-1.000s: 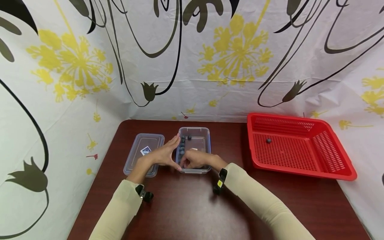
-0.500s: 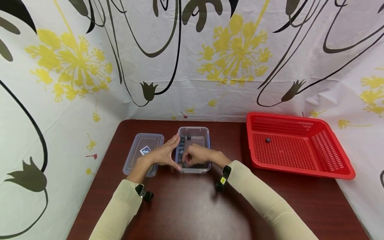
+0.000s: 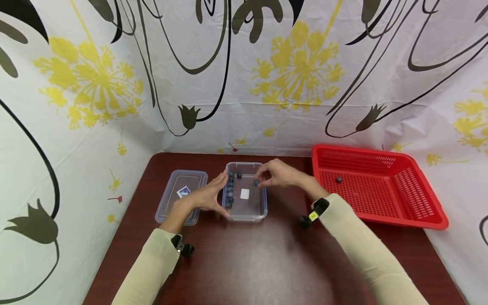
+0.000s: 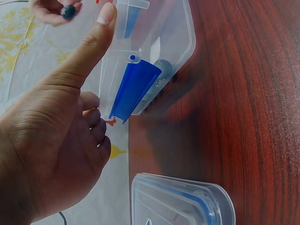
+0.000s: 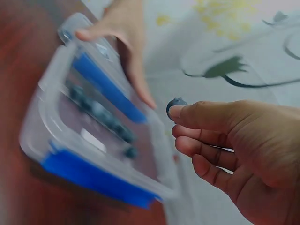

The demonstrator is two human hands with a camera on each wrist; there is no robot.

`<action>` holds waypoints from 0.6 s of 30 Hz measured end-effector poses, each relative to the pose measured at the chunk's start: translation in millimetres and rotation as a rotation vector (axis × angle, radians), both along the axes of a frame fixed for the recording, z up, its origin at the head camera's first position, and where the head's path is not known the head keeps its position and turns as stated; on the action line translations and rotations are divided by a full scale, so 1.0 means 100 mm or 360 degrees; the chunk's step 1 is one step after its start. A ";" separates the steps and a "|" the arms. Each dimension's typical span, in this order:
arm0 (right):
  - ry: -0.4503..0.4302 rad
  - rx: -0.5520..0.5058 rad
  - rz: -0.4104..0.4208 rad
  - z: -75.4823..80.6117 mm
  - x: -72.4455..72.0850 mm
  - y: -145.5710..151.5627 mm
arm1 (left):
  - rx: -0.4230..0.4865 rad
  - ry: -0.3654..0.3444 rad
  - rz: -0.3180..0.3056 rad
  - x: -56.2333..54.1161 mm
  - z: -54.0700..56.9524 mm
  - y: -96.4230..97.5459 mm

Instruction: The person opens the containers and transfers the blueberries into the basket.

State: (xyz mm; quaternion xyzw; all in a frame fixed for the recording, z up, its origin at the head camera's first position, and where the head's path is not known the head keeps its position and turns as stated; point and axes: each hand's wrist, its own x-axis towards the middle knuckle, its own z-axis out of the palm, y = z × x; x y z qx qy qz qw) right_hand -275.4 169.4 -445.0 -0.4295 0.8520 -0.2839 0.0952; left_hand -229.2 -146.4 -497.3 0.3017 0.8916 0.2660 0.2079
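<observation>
My right hand (image 3: 280, 173) pinches a blueberry (image 5: 176, 107) between thumb and fingertips, over the right edge of a clear plastic box (image 3: 253, 212). In the right wrist view, the berry's small crown shows. Several blueberries (image 3: 230, 189) line the box's left wall inside, and a single blueberry (image 3: 239, 176) sits beside the far end of that row. My left hand (image 3: 206, 197) touches the box's left side, thumb toward the near corner and fingers toward the far part. Blue side clips (image 4: 136, 89) hang from the box. A white label (image 3: 245, 194) shows on its floor.
The box's clear lid (image 3: 167, 207) lies on the table to the left, partly under my left forearm in the head view. A red perforated basket (image 3: 381, 220) stands at right with one blueberry (image 3: 339, 180) inside. Patterned cloth (image 3: 213, 84) encloses the table (image 3: 244, 262).
My right hand has risen from the box's near-left corner toward its right edge, with a blueberry now showing in its fingertips. The berry row's near end is uncovered. My left hand stays put.
</observation>
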 end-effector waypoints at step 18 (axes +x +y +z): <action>-0.0015 0.0155 -0.0621 0.17 -0.33 1.80 | -0.0036 -0.0028 0.0015 -0.02 -0.07 -0.03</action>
